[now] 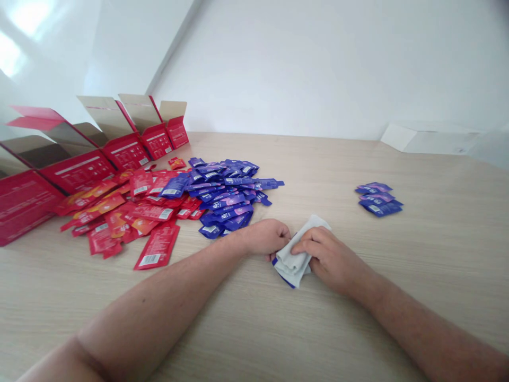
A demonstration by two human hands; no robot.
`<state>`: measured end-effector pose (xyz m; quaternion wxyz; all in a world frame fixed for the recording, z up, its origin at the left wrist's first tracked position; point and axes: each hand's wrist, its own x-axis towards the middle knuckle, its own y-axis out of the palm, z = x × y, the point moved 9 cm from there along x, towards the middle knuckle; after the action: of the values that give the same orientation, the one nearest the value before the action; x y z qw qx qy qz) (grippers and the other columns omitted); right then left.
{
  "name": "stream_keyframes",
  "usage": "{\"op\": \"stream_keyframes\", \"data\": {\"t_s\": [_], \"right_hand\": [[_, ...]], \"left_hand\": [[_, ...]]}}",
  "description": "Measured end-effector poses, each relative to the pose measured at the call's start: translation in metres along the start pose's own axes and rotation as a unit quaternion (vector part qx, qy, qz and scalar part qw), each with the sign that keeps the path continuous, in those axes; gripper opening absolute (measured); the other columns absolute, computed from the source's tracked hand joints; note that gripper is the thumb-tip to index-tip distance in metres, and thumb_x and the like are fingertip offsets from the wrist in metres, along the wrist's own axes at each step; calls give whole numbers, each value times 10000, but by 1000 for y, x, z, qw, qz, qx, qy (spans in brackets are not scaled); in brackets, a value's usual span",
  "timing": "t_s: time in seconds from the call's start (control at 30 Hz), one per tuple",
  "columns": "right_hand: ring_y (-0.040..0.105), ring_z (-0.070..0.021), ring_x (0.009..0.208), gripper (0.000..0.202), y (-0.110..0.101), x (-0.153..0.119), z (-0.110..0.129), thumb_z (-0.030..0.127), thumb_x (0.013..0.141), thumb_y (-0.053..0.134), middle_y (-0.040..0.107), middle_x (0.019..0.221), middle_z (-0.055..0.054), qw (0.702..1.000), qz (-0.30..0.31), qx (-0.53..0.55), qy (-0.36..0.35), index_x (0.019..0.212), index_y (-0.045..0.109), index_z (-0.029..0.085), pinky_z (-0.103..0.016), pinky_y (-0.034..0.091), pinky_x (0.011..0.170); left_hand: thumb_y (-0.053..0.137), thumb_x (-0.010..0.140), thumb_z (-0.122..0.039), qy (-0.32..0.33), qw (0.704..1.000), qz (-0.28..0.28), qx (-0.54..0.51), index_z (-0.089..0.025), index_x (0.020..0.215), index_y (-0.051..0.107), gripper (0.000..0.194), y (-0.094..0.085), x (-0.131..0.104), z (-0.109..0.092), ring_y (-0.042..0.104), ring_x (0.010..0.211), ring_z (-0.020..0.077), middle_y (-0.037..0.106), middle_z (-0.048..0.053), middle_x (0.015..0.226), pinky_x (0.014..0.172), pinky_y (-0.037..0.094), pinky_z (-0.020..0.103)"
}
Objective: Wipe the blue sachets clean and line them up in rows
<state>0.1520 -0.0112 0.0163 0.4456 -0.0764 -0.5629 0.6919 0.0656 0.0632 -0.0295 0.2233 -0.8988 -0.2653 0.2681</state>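
Observation:
A folded white cloth (296,259) is pinched by my right hand (328,257), thumb and fingers closed on its upper part. Beneath the cloth, a dark blue sachet (287,281) shows only along its lower left edge. My left hand (267,237) has its fingers curled at the left edge of the cloth and sachet; its fingertips are partly hidden, but they seem to grip the sachet. Just left of that hand lies a heap of blue sachets (228,199) with pink and white print.
Red and orange sachets (155,246) are piled left of the blue heap. Several open red cartons (127,151) stand in a row behind them. A small group of blue sachets (380,204) lies on the right. A white box (431,139) sits at the table's (437,239) back right.

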Motion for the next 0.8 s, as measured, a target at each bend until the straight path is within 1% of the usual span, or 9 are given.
{"op": "stream_keyframes", "data": {"t_s": [0.13, 0.27, 0.33, 0.43, 0.6, 0.73, 0.8], "right_hand": [[578, -224, 1011, 419, 5, 0, 6, -32, 830, 514, 641, 1029, -67, 999, 26, 6, -34, 1084, 705, 241, -391, 494, 883], [586, -229, 1004, 427, 0, -1, 1, -34, 819, 505, 645, 1044, -78, 1000, -9, -8, -20, 1097, 698, 228, -409, 500, 886], [583, -232, 1006, 425, 2, -1, 2, -31, 822, 504, 642, 1048, -79, 1000, -3, -11, -25, 1095, 696, 230, -410, 500, 883], [578, -233, 1016, 405, 8, -2, 7, -13, 848, 512, 639, 1043, -73, 999, 27, -4, -43, 1099, 698, 245, -402, 497, 883], [574, -236, 1010, 384, 3, -2, -2, -10, 850, 500, 633, 1056, -84, 1000, 4, -10, -9, 1088, 696, 220, -427, 491, 893], [575, -231, 1007, 411, 7, -2, 3, -15, 839, 498, 638, 1042, -74, 999, 25, 0, -28, 1089, 706, 237, -414, 494, 889], [577, -231, 1012, 419, 7, -2, 4, -16, 831, 503, 640, 1042, -74, 999, 24, 3, -29, 1094, 708, 238, -411, 494, 894]], "left_hand": [[504, 862, -245, -4, 1000, 10, -13, -185, 721, 583, 172, 2, -1, -1, 590, 471, 120, 578, -35, 524, 443, 488, 194], [518, 838, -208, -7, 1000, 0, -11, -186, 738, 594, 128, 1, -1, -1, 603, 490, 113, 593, -41, 555, 449, 478, 179], [513, 827, -184, -1, 1000, 4, -12, -184, 745, 595, 116, 2, 1, 0, 590, 477, 101, 591, -46, 554, 454, 472, 170], [495, 823, -163, 4, 1000, 18, -23, -186, 737, 582, 125, 4, 2, 1, 567, 453, 92, 578, -55, 529, 459, 469, 168], [507, 810, -160, 4, 1000, 7, -17, -188, 748, 596, 112, 2, 1, 1, 586, 470, 97, 590, -54, 553, 462, 474, 173], [504, 823, -172, 9, 999, 17, -26, -188, 734, 580, 118, 4, 1, 1, 594, 477, 104, 574, -53, 530, 465, 478, 177], [504, 821, -169, 12, 1000, 16, -22, -186, 735, 584, 118, 4, 2, 1, 591, 474, 100, 570, -52, 523, 459, 466, 167]]}}
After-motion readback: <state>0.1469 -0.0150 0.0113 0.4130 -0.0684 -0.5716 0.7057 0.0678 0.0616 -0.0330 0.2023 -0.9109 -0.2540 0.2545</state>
